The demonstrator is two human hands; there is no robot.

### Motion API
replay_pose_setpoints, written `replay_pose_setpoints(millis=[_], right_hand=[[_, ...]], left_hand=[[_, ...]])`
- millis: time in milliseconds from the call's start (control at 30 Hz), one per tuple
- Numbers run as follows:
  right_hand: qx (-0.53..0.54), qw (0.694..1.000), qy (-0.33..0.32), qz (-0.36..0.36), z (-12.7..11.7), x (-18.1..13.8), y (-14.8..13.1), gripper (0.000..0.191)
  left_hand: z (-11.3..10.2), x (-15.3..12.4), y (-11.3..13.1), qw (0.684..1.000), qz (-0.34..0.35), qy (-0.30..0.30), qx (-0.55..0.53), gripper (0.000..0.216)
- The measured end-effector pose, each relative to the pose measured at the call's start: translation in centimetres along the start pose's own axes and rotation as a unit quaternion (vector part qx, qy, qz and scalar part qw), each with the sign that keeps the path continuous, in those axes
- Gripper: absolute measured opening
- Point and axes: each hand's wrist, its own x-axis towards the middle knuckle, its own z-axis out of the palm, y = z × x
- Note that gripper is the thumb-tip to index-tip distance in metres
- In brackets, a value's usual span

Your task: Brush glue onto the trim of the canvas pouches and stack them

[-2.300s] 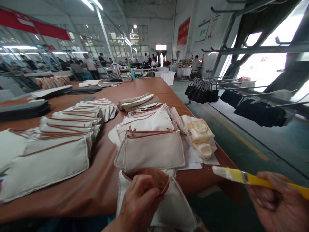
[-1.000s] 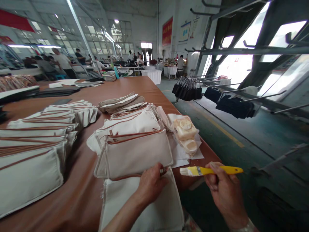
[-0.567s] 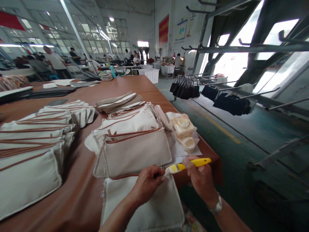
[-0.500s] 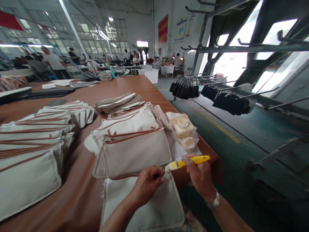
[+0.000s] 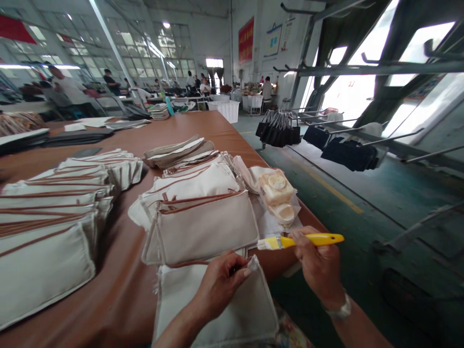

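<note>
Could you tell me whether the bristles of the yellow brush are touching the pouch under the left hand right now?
No, the yellow brush in the right hand is held above the pouch, its bristles clear of the cloth.

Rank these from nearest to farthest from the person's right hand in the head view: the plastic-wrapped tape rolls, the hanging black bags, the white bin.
From the right hand:
1. Plastic-wrapped tape rolls, just beyond it at the table's right edge.
2. Hanging black bags, on a rack past the table, over the aisle.
3. White bin, off the table's far end.
</note>
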Motion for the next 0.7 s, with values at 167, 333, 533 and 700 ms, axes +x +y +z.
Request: replay_pose_setpoints(millis=[167,333,533,700], right_hand=[[0.040,0.998,-0.009,0.051,-1.0,0.3,0.4,0.041],[0.075,0.992,-0.062,0.078,-0.5,-0.5,-0.3,0.040],[0.022,0.970,-0.237,0.045,-2.0,-0.8,-3.0,0.035],[0.003,0.989,-0.151,0.002,-2.6,-0.3,-4.2,0.036]], left_hand=[[0.8,-1.4,-0.6,0.938,0.260,0.115,0.200,0.011],[0.9,-2.3,-0.3,0.843,0.404,0.137,0.329,0.013],[0.2,-2.8,-0.2,0.832,0.413,0.122,0.349,0.017],[0.5,-2.8,0.0,0.827,0.417,0.123,0.356,0.016]])
